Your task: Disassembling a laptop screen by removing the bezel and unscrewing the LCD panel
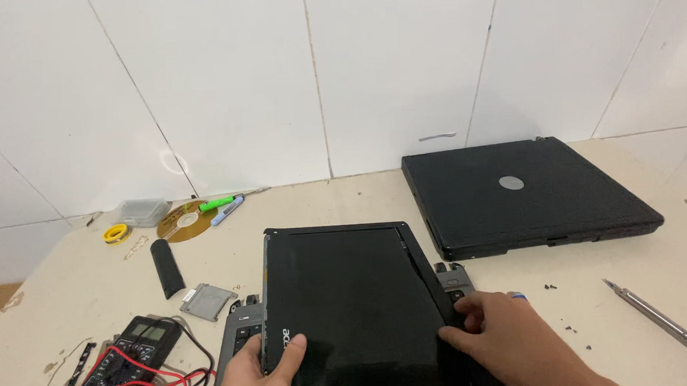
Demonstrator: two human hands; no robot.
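A small black laptop (348, 293) lies in front of me with its screen panel tilted over the keyboard base. My left hand (262, 370) grips the panel's lower left corner, thumb on top of the bezel. My right hand (512, 340) presses on the panel's lower right edge near the hinge (449, 272), fingers curled onto the bezel. Keys of the base (241, 332) show at the left, beside my left hand.
A larger closed black laptop (525, 197) sits at the back right. A screwdriver (662, 322) lies at the right. A multimeter with red and black leads (127, 368), a metal bracket (208, 301), a black bar (167, 266), a disc (184, 221), markers (222, 206) and a tape roll (117, 233) lie at the left.
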